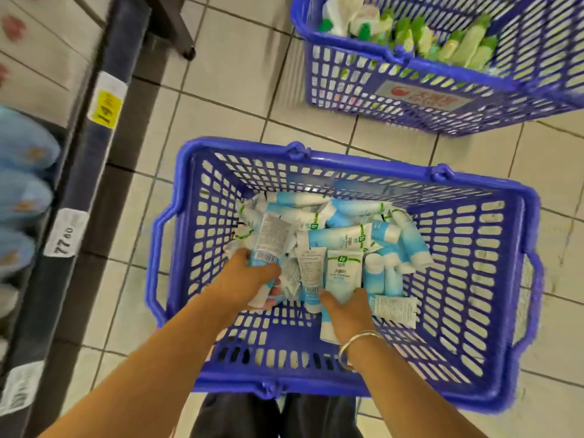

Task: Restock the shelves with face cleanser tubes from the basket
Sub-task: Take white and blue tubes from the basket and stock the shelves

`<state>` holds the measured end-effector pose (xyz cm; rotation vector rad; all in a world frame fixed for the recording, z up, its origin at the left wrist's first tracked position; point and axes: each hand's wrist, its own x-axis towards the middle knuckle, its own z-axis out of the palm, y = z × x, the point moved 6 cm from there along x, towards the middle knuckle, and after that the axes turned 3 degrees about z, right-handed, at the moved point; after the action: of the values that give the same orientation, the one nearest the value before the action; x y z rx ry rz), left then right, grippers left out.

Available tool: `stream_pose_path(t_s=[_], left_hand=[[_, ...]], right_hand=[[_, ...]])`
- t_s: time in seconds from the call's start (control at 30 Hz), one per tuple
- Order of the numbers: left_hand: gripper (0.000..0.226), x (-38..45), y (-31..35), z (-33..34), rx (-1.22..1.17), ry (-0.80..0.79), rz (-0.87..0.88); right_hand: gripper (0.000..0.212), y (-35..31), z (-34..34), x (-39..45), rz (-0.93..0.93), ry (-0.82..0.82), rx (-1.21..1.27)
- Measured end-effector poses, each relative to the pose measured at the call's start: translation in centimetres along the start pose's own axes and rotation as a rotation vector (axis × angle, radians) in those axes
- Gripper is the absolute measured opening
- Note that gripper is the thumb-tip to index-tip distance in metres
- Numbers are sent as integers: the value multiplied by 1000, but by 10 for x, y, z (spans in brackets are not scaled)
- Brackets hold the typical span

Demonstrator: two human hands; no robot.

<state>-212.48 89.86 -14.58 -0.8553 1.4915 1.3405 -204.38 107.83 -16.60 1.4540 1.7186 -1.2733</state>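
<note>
A blue plastic basket (pixel 493 311) stands on the tiled floor in front of me, holding a heap of several blue-and-white face cleanser tubes (pixel 341 238). Both hands reach down into it. My left hand (pixel 243 281) grips a few tubes (pixel 268 245) at the left of the heap. My right hand (pixel 346 311) holds a tube (pixel 343 271) near the heap's front, with a silver bangle on the wrist. Another tube (pixel 395 309) lies flat just right of that hand.
A shelf edge (pixel 91 172) with price tags runs along the left, with pale blue packages (pixel 22 191) on it. A second blue basket (pixel 442 90) with green-and-white tubes stands at the back right. Tiled floor (pixel 227 90) lies between them.
</note>
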Motion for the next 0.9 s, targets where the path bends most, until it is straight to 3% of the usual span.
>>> stream_pose_path(t_s=[0.37,0.57,0.77,0.9], left_hand=[[16,-217,91,-44,-339,31,235],[15,-366,144,-67,-369,-10,426],[11,-487,159,-89,-553,72,657],[41,-549,141,-90,-743,167,710]], right_hand=[[32,-167,-57,-217,-445,-14,119],[24,-234,-89,-365,-583,-121,230],[16,-270,-101,-473,-722,-301,261],[13,-277,-108,-539,-824,-462,259]])
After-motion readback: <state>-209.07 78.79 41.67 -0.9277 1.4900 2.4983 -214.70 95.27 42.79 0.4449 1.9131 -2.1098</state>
